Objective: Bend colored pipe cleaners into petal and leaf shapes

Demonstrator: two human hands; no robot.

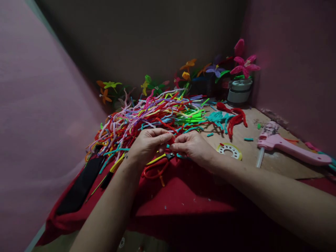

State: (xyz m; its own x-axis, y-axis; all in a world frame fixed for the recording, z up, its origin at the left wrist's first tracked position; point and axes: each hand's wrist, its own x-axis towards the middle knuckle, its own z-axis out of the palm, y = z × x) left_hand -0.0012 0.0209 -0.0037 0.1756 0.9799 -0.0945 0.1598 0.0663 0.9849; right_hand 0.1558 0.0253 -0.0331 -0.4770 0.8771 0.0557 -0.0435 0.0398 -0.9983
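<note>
Close together above the front of the table, my left hand (151, 143) and my right hand (193, 147) pinch a red pipe cleaner (172, 140) between thumbs and fingertips. Part of it is hidden by the fingers. Behind them spreads a big heap of pipe cleaners (154, 112) in many colours. Just below my fingertips lie pliers or cutters (170, 156), with their handles partly covered by my left hand. A red-orange loop (154, 174) rests on the red cloth under my hands.
To the right, a pink glue gun (294, 148) and a white-and-yellow tape roll (229, 151) lie on a brown board (252, 122). Bent red pipe cleaners (237, 117) are near them. Pipe-cleaner flowers (245, 66) stand at the back. A black flat object (81, 185) lies at left.
</note>
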